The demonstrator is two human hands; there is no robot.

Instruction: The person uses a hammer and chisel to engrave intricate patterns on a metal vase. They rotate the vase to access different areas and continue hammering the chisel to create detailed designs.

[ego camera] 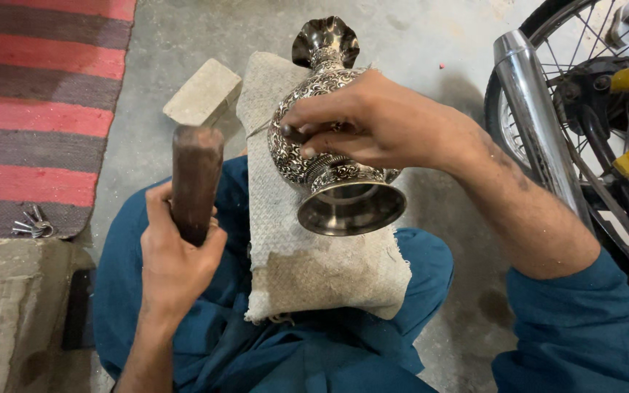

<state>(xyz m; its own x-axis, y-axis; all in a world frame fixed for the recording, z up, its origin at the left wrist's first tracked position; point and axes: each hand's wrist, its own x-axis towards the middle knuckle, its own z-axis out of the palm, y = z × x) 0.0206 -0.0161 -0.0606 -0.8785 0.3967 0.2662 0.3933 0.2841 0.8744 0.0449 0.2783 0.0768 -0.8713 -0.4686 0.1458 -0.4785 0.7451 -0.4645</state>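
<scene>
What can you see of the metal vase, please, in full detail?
The vase is dark shiny metal with fine scroll engraving, a ruffled mouth, narrow neck, round body and flared hollow foot. It lies tilted on a pale cloth pad over the lap, foot toward the camera. The right hand rests on its body, pressing a thin tool against it.

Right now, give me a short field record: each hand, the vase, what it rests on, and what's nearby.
left hand: grips a wooden mallet, raised upright
right hand: on the vase body, pinching a small tool against it
vase: engraved metal, lying tilted, foot toward the camera
support: pale cloth pad on the lap
nearby: stone block, keys, striped rug, motorcycle wheel
</scene>
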